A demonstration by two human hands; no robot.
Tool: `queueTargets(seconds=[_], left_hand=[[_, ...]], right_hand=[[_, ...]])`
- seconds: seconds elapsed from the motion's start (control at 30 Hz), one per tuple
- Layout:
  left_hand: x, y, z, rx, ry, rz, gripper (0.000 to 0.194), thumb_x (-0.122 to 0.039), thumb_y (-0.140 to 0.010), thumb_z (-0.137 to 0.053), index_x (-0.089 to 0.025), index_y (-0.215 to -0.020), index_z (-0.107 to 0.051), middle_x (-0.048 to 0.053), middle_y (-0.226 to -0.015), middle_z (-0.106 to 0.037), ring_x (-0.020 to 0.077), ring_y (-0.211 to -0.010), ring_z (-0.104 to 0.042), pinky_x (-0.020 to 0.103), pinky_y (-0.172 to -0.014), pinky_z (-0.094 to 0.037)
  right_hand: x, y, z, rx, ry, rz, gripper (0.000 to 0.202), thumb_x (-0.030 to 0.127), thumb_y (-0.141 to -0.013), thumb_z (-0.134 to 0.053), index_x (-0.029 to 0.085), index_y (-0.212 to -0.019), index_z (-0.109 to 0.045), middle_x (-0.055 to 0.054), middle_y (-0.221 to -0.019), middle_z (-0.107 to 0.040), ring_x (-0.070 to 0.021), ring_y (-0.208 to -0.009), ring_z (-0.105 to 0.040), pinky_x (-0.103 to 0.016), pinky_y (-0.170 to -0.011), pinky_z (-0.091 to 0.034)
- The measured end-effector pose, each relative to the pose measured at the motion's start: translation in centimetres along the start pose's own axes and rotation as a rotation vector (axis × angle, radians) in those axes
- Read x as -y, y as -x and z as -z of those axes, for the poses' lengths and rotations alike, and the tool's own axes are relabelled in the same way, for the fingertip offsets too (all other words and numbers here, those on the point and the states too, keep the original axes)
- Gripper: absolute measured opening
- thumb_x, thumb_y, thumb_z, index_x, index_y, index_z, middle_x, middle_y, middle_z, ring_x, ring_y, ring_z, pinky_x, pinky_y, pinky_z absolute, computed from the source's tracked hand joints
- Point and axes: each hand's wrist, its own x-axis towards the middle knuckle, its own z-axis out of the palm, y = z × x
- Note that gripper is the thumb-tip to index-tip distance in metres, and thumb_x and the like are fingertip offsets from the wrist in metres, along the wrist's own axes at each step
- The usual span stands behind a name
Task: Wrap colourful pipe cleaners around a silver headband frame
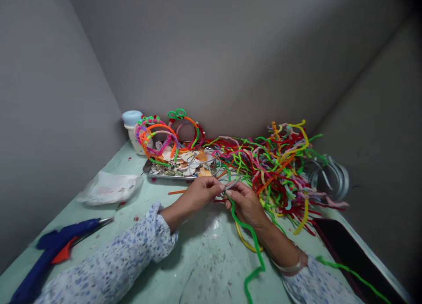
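Observation:
My left hand [205, 190] and my right hand [245, 203] meet above the middle of the table, both closed in a pinch. Between them is a thin grey headband [233, 184], gripped by the fingertips of each hand. A long green pipe cleaner [253, 236] runs from the fingers of my right hand down toward the near edge, bent in waves. Its upper end is hidden at the fingertips. Just behind my hands lies a metal tray [168, 177] of shells [184, 159], with headbands wrapped in coloured pipe cleaners [158, 132] leaning on it.
A tangled heap of pipe cleaners [277, 163] spreads at the right, beside bare grey headbands [343, 181]. A dark phone or tablet [349, 251] lies near the right edge. To the left are a blue glue gun [62, 238], a plastic bag [110, 187] and a lidded jar [132, 119].

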Motion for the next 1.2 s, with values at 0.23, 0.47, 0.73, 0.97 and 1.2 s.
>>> queueTargets(seconds=[0.23,0.47,0.73,0.97,1.2], left_hand=[[-0.2,0.0,-0.2,0.005,-0.055,-0.037,0.031,-0.045,-0.075,-0.060,-0.014,-0.071,-0.061,-0.002,-0.063,-0.052,0.0109,-0.059,-0.041,0.023,-0.056,-0.030],[0.4,-0.1,-0.7,-0.062,-0.139,-0.145,0.024,-0.037,-0.083,-0.054,-0.015,-0.073,-0.059,-0.002,-0.065,-0.053,0.0125,-0.063,-0.045,0.024,-0.059,-0.035],[1.2,0.2,-1.1,-0.150,-0.318,-0.262,0.020,-0.028,-0.088,-0.047,-0.016,-0.077,-0.059,0.001,-0.074,-0.060,0.0151,-0.072,-0.053,0.025,-0.068,-0.039],[1.6,0.4,-1.2,-0.190,-0.449,-0.315,0.020,-0.027,-0.091,-0.045,-0.017,-0.079,-0.058,0.002,-0.076,-0.058,0.0158,-0.072,-0.053,0.026,-0.069,-0.039],[0.9,0.3,-1.2,-0.111,-0.268,-0.255,0.022,-0.031,-0.091,-0.047,-0.016,-0.079,-0.058,0.001,-0.073,-0.056,0.0151,-0.070,-0.050,0.025,-0.066,-0.038]], right_hand=[[0.2,0.1,-0.1,-0.007,0.010,-0.006,0.023,0.028,-0.067,-0.080,0.019,-0.084,-0.067,0.003,-0.060,-0.066,-0.0092,-0.044,-0.057,-0.019,-0.044,-0.039],[0.5,0.2,-0.5,-0.008,0.011,-0.012,0.027,0.030,-0.065,-0.080,0.020,-0.085,-0.065,0.003,-0.062,-0.067,-0.0086,-0.044,-0.057,-0.019,-0.044,-0.040],[0.0,0.3,-0.1,0.022,0.025,-0.018,0.026,0.028,-0.072,-0.078,0.020,-0.093,-0.065,0.005,-0.061,-0.064,-0.0086,-0.047,-0.059,-0.016,-0.042,-0.039],[0.2,0.4,-0.3,0.024,-0.006,-0.053,0.029,0.029,-0.070,-0.080,0.020,-0.092,-0.064,0.003,-0.066,-0.067,-0.0097,-0.047,-0.060,-0.017,-0.041,-0.040],[0.8,0.3,-0.3,-0.024,-0.092,-0.089,0.026,0.037,-0.072,-0.079,0.020,-0.087,-0.067,0.004,-0.064,-0.064,-0.0094,-0.047,-0.059,-0.019,-0.043,-0.046]])
